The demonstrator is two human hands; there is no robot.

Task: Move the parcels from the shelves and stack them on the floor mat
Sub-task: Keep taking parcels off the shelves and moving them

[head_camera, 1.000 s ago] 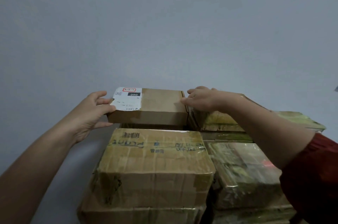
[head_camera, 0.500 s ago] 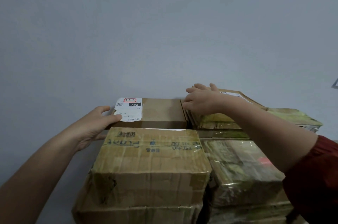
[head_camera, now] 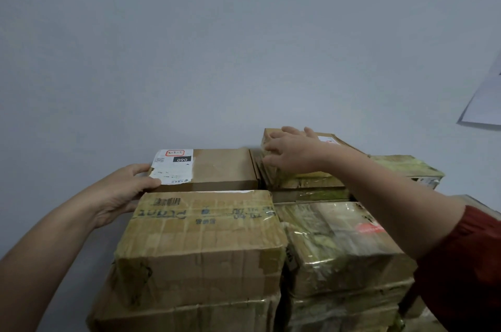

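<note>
left hand (head_camera: 122, 190) grips the left end of the flat brown cardboard parcel with a white printed label (head_camera: 222, 169): thumb on the label's near corner, fingers (head_camera: 137, 169) curled round the end face. this parcel lies level at the rear left of the stack, close to the grey wall (head_camera: 217, 60), directly behind the large brown cardboard box bound with yellowed tape (head_camera: 200, 239). right hand (head_camera: 292, 152) rests on the small tape-wrapped cardboard parcel (head_camera: 303, 181) just right of the flat parcel; its fingers are nearly straight and grip nothing. in front sits a plastic-wrapped brown parcel (head_camera: 339, 245). a greenish wrapped parcel (head_camera: 406, 169) lies at the rear right. a white paper sheet (head_camera: 485, 104) hangs on the wall.
</note>
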